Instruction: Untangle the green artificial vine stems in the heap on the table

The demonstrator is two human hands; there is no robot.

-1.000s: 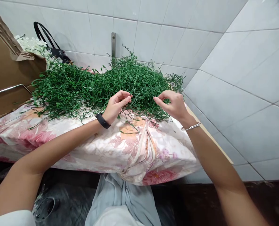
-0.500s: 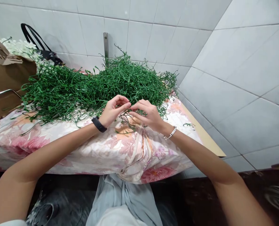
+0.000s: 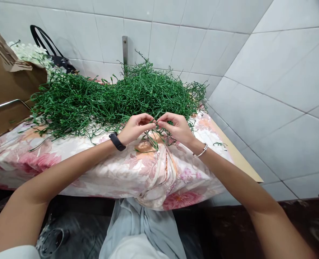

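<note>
My left hand (image 3: 138, 128), with a black band at the wrist, is closed in a pinch at the front of the green pile. Facing it, my right hand (image 3: 176, 128), with a silver bangle, is pinched too, and the fingertips of both nearly meet. Between them they hold a thin green stem (image 3: 152, 138), whose branching ends hang below the fingers; the gripped part is mostly hidden. Behind both hands spreads a large tangled heap of green stems (image 3: 116, 97), which look like artificial flower stems, on a floral cloth (image 3: 116, 172).
A cardboard box (image 3: 8, 82) stands at the left, with white flowers (image 3: 31, 54) and a black bag (image 3: 61, 63) behind it. An upright metal strip (image 3: 125, 54) is against the tiled wall (image 3: 175, 43). Small green scraps (image 3: 220, 144) lie near the right edge.
Both hands have come closer together at the fingertips, and the right hand's fingers have curled into a tighter pinch. The whole view has shifted slightly.
</note>
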